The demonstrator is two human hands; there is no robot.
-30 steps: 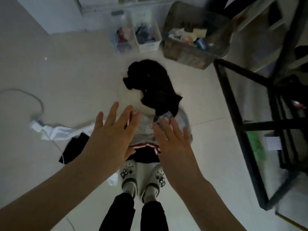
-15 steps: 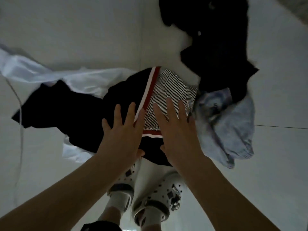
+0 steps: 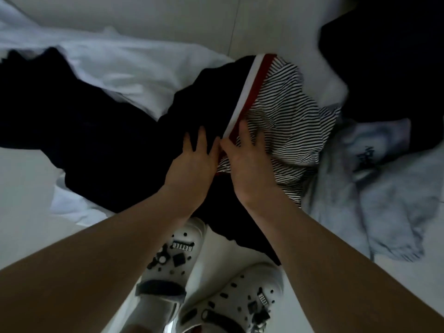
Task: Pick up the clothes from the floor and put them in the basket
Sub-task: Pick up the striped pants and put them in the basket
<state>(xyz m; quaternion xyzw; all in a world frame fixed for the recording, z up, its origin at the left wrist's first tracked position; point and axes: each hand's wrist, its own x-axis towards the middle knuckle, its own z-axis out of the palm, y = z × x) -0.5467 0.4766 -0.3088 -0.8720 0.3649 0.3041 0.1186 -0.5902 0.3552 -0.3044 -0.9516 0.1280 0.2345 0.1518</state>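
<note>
Left hand (image 3: 192,162) spread flat on black garment with red-white band (image 3: 209,92); right hand (image 3: 247,162) spread on black-and-white striped cloth (image 3: 288,121). Clothes heaped on pale tiled floor (image 3: 168,25), ahead of white clogs (image 3: 177,255).

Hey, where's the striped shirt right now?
In the head view the striped shirt lies on the floor right of centre, under the right hand, between the black garment on its left and the grey garment on its right.
</note>
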